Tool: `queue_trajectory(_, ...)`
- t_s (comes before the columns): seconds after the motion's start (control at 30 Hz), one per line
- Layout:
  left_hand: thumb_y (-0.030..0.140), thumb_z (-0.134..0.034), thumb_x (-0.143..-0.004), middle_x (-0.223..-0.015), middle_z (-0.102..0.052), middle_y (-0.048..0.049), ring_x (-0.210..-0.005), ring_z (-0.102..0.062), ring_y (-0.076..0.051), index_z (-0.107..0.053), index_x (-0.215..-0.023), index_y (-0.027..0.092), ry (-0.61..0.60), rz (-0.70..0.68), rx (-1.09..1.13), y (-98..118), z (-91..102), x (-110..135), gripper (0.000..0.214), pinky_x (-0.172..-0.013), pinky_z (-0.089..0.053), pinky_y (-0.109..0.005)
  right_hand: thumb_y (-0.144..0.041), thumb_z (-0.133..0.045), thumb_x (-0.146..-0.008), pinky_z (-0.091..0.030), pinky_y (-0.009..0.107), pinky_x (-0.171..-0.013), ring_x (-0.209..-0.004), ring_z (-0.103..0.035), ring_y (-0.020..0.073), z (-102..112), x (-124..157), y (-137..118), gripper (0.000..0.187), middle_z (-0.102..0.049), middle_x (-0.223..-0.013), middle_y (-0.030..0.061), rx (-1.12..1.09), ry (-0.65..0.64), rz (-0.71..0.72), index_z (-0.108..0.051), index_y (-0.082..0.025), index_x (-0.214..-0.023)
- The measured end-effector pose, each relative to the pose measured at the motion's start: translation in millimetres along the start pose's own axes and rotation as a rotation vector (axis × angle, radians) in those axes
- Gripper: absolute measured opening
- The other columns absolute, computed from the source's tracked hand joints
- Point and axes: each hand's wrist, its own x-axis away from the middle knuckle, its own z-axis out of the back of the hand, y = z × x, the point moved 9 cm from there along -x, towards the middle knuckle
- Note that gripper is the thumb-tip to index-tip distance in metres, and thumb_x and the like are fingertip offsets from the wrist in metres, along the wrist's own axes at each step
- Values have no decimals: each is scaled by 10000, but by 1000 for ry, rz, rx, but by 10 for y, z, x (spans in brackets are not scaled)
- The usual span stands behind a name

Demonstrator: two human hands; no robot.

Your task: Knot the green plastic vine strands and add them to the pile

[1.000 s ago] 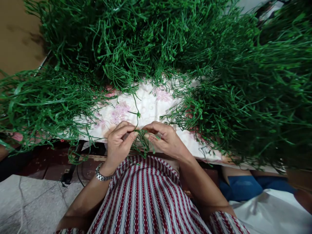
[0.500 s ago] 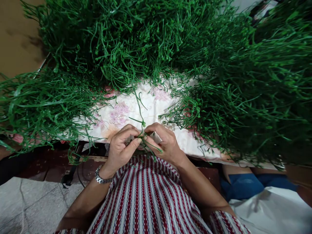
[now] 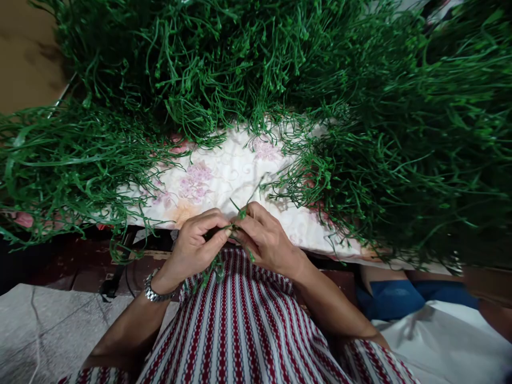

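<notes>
Above my lap, at the table's near edge, my left hand (image 3: 200, 240) pinches a thin green branching stem (image 3: 242, 213), glossy like plastic, between thumb and forefinger. My right hand (image 3: 269, 239) is closed on the same stem, its fingertips meeting the left ones. One sprig points up and right past the knuckles. More green strands (image 3: 216, 269) hang below my left hand. The fingers partly hide where the pieces meet.
A large heap of green stems (image 3: 224, 64) covers the back of the table. Other piles lie at left (image 3: 72, 165) and right (image 3: 400, 176). A floral cloth (image 3: 236, 170) shows between them. Another person's knee in blue cloth (image 3: 394, 298) is at lower right.
The stem's long end has swung from pointing straight up to leaning up and right. My right fingers have folded further over it, and more strands now hang below my left hand.
</notes>
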Motion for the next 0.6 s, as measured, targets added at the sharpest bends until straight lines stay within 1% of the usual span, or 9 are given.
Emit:
queue_trajectory(0.07,118,-512,-791,-614,-475,15,-595,-456,-113,-542,-666,173,-49,-20,-24,45,-7,9,140,-576,-366,-231,-125,-440,-862,-396,261,-568,-668,-435,145,-51,11,-40,99,-473,-756,47,51,-94,22,-531,-158,-842)
queue_trajectory(0.13,121,-496,-798,-588,-454,20,-567,-443,-109,-527,-642,174,-129,-24,-35,69,-24,20,167,-553,-350,-230,-83,-412,-838,-385,251,-548,-631,-422,133,-85,30,-85,136,-490,-734,39,98,-185,48,-521,-161,-813)
queue_trajectory(0.2,119,-487,-795,-571,-442,21,-545,-432,-109,-519,-618,174,-246,-9,-51,71,-65,39,188,-531,-333,-232,-61,-406,-802,-381,248,-540,-612,-419,130,-105,57,-140,159,-505,-706,34,144,-269,93,-528,-162,-794)
queue_trajectory(0.27,97,-471,-784,-574,-452,16,-550,-442,-114,-516,-605,176,-392,-6,-62,85,-139,79,202,-532,-333,-234,-53,-420,-766,-390,250,-556,-619,-441,128,-151,107,-221,172,-538,-711,34,150,-380,179,-549,-164,-785)
queue_trajectory(0.33,72,-457,-778,-583,-473,10,-568,-464,-121,-514,-603,180,-534,-36,-69,135,-236,135,213,-549,-347,-234,-62,-442,-748,-392,247,-566,-621,-462,119,-203,174,-313,169,-557,-703,19,102,-494,273,-565,-178,-761)
queue_trajectory(0.4,64,-459,-780,-589,-500,8,-585,-495,-127,-516,-614,185,-640,-89,-87,210,-329,193,213,-572,-365,-230,-94,-471,-743,-377,243,-548,-586,-449,107,-241,234,-393,141,-542,-653,-3,32,-581,339,-568,-192,-710)
queue_trajectory(0.5,68,-448,-789,-622,-549,-1,-629,-538,-137,-545,-691,190,-753,-154,-105,314,-423,293,184,-610,-390,-230,-153,-499,-754,-350,246,-512,-537,-413,100,-258,285,-476,109,-512,-607,-18,-48,-659,370,-581,-194,-694)
queue_trajectory(0.57,70,-421,-795,-639,-558,-4,-651,-545,-137,-549,-740,187,-807,-171,-102,355,-403,369,182,-638,-397,-239,-182,-498,-777,-342,248,-501,-532,-414,100,-207,312,-518,112,-519,-608,-17,-82,-689,377,-586,-188,-709)
queue_trajectory(0.6,71,-410,-799,-638,-556,-2,-648,-541,-133,-544,-743,187,-816,-173,-95,366,-354,398,186,-647,-397,-242,-185,-496,-784,-343,248,-500,-538,-424,101,-151,326,-535,114,-528,-612,-16,-102,-698,382,-581,-184,-707)
